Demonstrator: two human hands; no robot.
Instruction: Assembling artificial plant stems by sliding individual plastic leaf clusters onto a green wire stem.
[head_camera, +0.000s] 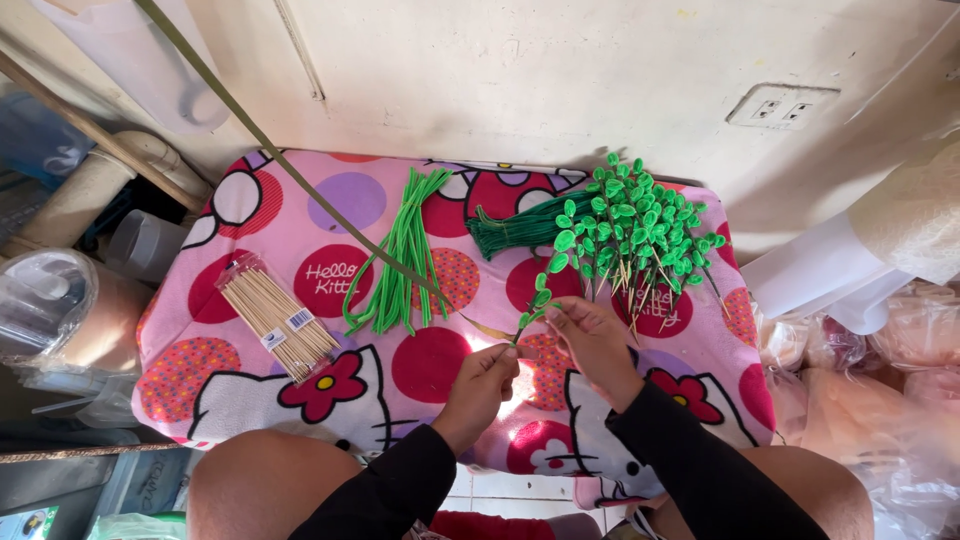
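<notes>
Head view, frame centre: the left hand (478, 385) pinches the lower end of a green leaf stem (533, 305), whose long axis slants up-right. The right hand (592, 338), grip closed on its upper part, lies nearer the finished leaf pile (640, 225) at upper right.

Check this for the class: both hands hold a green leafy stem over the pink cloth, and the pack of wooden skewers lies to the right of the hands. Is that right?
Not quite. In the head view the pack of wooden skewers lies to the left of the hands, not the right. The rest stands: left hand and right hand hold a green leafy stem over the pink cloth.
</notes>
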